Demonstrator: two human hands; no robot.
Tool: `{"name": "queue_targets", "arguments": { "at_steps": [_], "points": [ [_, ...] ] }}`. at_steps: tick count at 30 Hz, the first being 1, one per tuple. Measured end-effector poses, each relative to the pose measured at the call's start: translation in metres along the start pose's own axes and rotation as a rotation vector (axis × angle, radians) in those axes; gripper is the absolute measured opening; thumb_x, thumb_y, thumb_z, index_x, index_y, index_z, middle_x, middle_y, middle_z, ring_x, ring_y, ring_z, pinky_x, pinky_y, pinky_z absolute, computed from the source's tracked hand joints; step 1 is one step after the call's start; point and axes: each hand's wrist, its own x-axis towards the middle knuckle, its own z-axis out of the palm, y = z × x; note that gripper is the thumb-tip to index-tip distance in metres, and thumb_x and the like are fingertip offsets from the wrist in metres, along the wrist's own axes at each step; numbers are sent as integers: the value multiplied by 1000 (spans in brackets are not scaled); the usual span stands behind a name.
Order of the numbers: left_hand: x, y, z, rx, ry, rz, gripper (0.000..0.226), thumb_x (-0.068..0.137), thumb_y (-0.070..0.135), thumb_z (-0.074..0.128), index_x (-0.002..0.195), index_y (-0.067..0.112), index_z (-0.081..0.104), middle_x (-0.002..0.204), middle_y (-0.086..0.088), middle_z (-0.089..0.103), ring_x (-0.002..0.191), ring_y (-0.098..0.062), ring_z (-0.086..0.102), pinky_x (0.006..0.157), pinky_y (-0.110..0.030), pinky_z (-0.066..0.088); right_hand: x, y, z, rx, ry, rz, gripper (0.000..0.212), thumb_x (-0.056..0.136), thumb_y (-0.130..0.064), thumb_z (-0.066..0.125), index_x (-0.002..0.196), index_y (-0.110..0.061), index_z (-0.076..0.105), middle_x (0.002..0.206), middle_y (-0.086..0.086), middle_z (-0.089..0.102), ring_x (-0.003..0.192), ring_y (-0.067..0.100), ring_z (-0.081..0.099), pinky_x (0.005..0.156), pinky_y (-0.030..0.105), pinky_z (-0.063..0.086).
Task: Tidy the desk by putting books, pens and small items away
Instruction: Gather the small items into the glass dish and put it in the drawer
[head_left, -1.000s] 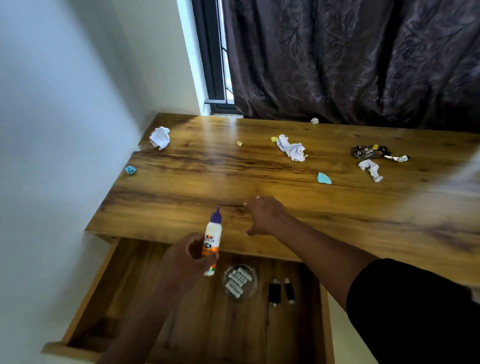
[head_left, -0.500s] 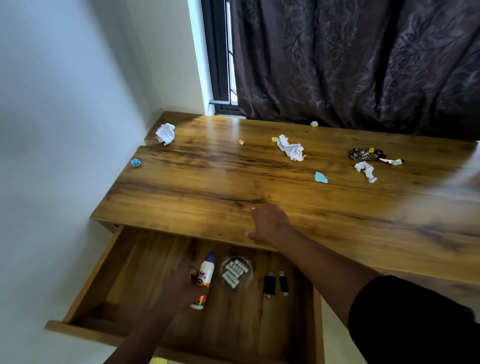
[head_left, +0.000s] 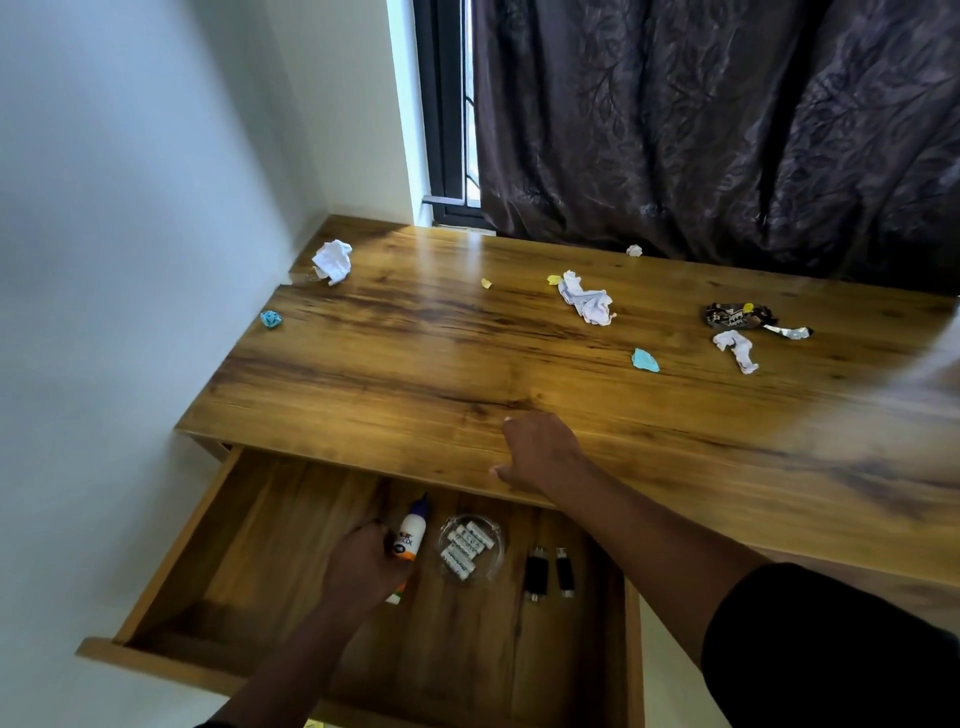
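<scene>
A white glue bottle (head_left: 409, 539) with a blue cap and orange label lies low in the open wooden drawer (head_left: 171, 566), and my left hand (head_left: 363, 566) grips its lower half. Beside it sits a round glass dish (head_left: 470, 553) holding several white batteries. Two small black items (head_left: 548, 571) lie to the right of the dish. My right hand (head_left: 537, 452) rests on the front edge of the wooden desk (head_left: 415, 374), fingers curled loosely, holding nothing.
Crumpled white papers (head_left: 332, 261) (head_left: 587, 299) (head_left: 736, 349), blue scraps (head_left: 270, 318) (head_left: 644, 360), yellow bits and a dark wrapper (head_left: 735, 315) are scattered on the desk. A white wall bounds the left side. A dark curtain (head_left: 727, 130) hangs behind.
My left hand has carried the glue bottle down from desk-edge height into the drawer, next to the glass dish. My right hand stayed on the desk edge.
</scene>
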Motion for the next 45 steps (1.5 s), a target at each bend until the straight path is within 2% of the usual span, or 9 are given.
{"name": "queue_targets", "arguments": {
  "at_steps": [10, 14, 17, 20, 25, 29, 36, 39, 45],
  "points": [
    [-6, 0, -13, 211, -12, 219, 78, 58, 78, 53, 125, 39, 56, 111, 14, 61, 103, -8, 58, 75, -28, 46, 3, 3, 12, 82, -7, 34, 71, 93, -57, 64, 147, -14, 48, 151, 11, 49, 142, 30, 42, 110, 42, 41],
    [-40, 15, -32, 130, -9, 248, 87, 67, 73, 72, 141, 33, 47, 135, 10, 52, 125, -14, 51, 96, -32, 46, -15, -1, 30, 178, 18, 64, 61, 96, -49, 61, 146, -16, 48, 155, 14, 43, 144, 33, 39, 111, 44, 42],
    [-66, 15, -50, 148, -283, 382, 122, 58, 83, 75, 159, 40, 20, 165, 10, 18, 151, -18, 22, 120, -43, 31, -48, -12, 52, 236, 170, -29, 49, 97, -50, 57, 134, -18, 56, 142, 11, 49, 134, 30, 44, 107, 44, 43],
    [-88, 9, -49, 358, -501, 579, 135, 57, 83, 76, 161, 40, 2, 170, 10, -1, 156, -17, 0, 126, -41, 11, -90, -33, 86, 181, 246, -241, 64, 93, -67, 45, 139, -22, 56, 150, 11, 47, 141, 30, 41, 116, 50, 35],
    [-86, -5, -17, 524, -418, 758, 144, 55, 88, 69, 162, 31, -9, 171, 8, -6, 157, -15, -13, 129, -43, 0, -143, -49, 118, 258, 56, -520, 112, 79, -94, 38, 161, -19, 21, 170, 8, 16, 156, 27, 11, 123, 44, -1],
    [-90, -6, -10, 621, -302, 809, 141, 55, 90, 63, 164, 29, -3, 172, 8, -8, 157, -16, -16, 128, -45, -2, -160, -46, 140, 193, 11, -568, 129, 72, -97, 38, 162, -17, -8, 171, 9, -2, 158, 29, 0, 126, 51, 0],
    [-100, -1, -19, 666, -175, 809, 150, 49, 103, 50, 164, 26, -8, 172, -7, -6, 158, -34, -9, 123, -57, 4, -166, -42, 145, 115, 80, -497, 137, 67, -94, 51, 161, -17, -12, 170, 15, -4, 157, 37, -2, 122, 63, 4],
    [-98, 10, -25, 711, -163, 739, 155, 46, 102, 51, 164, 16, -1, 171, -11, -11, 157, -36, -12, 123, -63, 12, -164, -36, 136, 136, 108, -441, 144, 61, -97, 52, 162, -17, -12, 170, 14, -11, 156, 35, -15, 121, 60, -9],
    [-83, 31, -30, 732, -110, 664, 161, 41, 99, 55, 163, 7, 7, 171, -19, 2, 157, -39, -2, 119, -58, 16, -150, -25, 117, 102, 130, -356, 144, 62, -92, 58, 161, -16, -13, 168, 16, -19, 154, 34, -23, 123, 56, -8]
  ]
}}
